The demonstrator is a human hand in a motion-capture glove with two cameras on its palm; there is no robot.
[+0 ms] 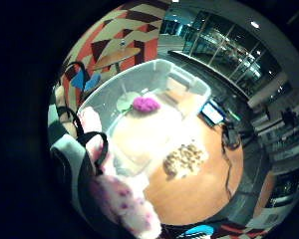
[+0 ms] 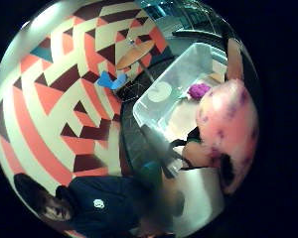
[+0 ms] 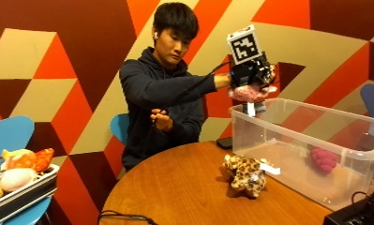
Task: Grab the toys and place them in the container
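- Round wooden worktop (image 3: 174,187): carries a spotted leopard plush toy (image 3: 246,174), just beside the container's near wall.
- Gloved right hand (image 3: 252,75): fingers curled round a pink-and-white spotted plush toy (image 3: 252,93), raised above the container's back edge.
- Clear rectangular plastic container (image 3: 267,140): a magenta knobbly toy (image 3: 324,158) lies inside.

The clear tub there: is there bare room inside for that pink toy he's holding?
Yes. The clear tub holds only a magenta toy by its far wall, so the near floor below the gloved hand gripping the pink spotted toy is bare. The leopard toy lies outside.
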